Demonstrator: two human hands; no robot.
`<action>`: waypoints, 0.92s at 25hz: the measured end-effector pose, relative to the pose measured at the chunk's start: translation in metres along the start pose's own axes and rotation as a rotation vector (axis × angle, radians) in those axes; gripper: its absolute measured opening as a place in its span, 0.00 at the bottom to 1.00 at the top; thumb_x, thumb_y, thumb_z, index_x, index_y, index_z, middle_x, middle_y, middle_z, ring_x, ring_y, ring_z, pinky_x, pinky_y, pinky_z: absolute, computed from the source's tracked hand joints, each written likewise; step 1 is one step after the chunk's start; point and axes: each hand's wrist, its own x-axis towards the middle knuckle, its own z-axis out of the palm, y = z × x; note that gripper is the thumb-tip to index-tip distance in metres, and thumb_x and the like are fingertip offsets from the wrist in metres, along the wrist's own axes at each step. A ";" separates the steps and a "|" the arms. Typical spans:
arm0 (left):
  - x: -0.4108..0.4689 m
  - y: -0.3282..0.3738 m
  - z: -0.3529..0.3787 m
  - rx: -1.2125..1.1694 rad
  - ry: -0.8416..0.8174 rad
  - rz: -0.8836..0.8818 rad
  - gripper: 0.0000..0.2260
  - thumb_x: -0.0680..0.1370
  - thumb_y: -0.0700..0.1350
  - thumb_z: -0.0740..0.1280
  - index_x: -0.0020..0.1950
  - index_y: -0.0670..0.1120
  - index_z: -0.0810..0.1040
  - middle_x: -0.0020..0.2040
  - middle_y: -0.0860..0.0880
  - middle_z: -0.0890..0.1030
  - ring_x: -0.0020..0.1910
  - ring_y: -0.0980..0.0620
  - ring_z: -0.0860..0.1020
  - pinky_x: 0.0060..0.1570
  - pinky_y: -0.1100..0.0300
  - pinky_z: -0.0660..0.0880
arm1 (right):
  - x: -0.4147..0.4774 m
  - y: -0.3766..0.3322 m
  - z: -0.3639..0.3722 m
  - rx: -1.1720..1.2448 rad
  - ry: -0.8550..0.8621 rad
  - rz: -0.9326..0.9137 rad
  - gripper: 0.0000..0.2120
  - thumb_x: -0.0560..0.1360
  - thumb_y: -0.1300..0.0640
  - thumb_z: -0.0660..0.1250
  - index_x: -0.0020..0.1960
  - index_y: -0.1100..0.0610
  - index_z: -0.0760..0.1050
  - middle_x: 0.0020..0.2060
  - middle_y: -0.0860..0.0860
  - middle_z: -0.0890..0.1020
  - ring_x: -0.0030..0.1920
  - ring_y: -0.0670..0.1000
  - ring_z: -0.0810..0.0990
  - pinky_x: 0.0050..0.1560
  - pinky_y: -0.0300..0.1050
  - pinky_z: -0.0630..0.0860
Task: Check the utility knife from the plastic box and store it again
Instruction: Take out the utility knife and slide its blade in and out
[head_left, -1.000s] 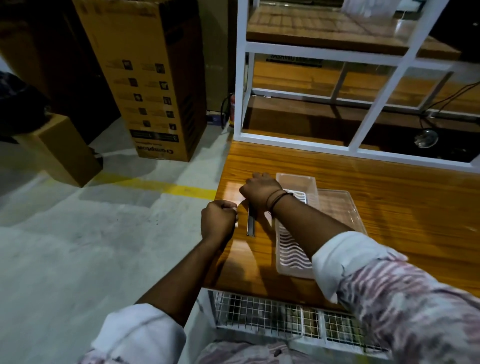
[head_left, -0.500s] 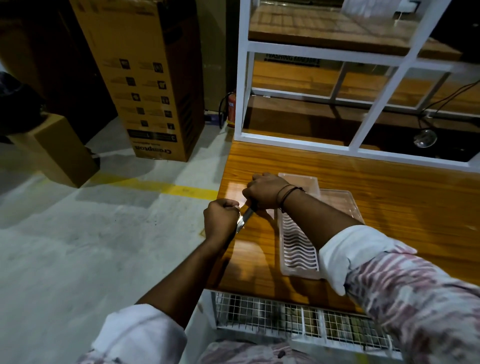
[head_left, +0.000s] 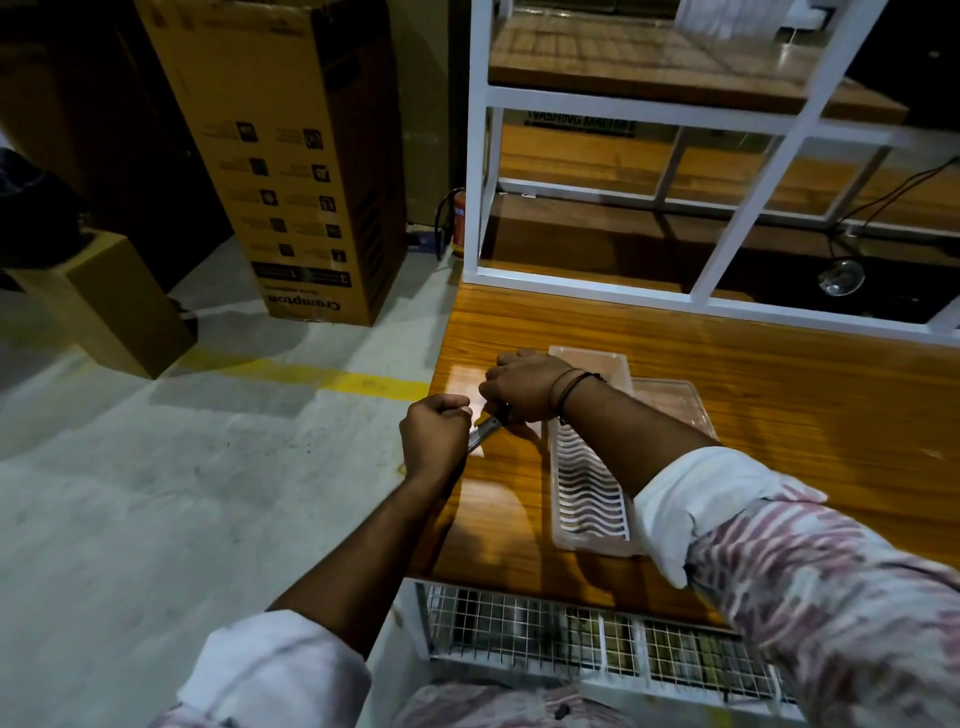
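Note:
A slim grey utility knife is held between both my hands above the left edge of the wooden table. My left hand is closed around its lower end. My right hand grips its upper end, with most of the knife hidden by fingers. The clear plastic box with a wavy ribbed insert lies on the table just right of my hands. Its clear lid lies beside it, partly under my right forearm.
A white metal shelf frame stands at the table's far edge. A wire mesh panel sits below the near edge. On the concrete floor to the left are a tall cardboard box, a small box and a yellow line.
The knife has gone from hanging upright below my right hand to slanting between both hands. My left hand has closed on its lower end.

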 end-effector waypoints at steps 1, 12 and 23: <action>0.000 0.000 0.001 -0.004 0.001 0.003 0.08 0.75 0.40 0.71 0.50 0.46 0.89 0.46 0.49 0.88 0.46 0.50 0.85 0.50 0.52 0.84 | 0.000 0.000 0.000 -0.002 -0.003 0.003 0.13 0.77 0.51 0.69 0.60 0.51 0.76 0.56 0.52 0.81 0.58 0.56 0.74 0.53 0.50 0.67; -0.018 0.016 -0.001 0.095 0.227 0.324 0.06 0.79 0.44 0.71 0.55 0.48 0.84 0.57 0.48 0.81 0.56 0.51 0.76 0.48 0.69 0.70 | -0.026 0.015 0.001 0.666 0.353 0.286 0.11 0.76 0.57 0.73 0.58 0.51 0.82 0.51 0.50 0.84 0.52 0.52 0.80 0.48 0.49 0.77; -0.032 0.034 0.046 -0.413 -0.132 0.056 0.09 0.77 0.38 0.75 0.57 0.40 0.82 0.49 0.40 0.88 0.46 0.47 0.89 0.46 0.56 0.86 | -0.104 -0.036 0.052 1.945 0.810 0.787 0.08 0.72 0.62 0.76 0.51 0.60 0.85 0.45 0.60 0.88 0.42 0.54 0.82 0.42 0.48 0.74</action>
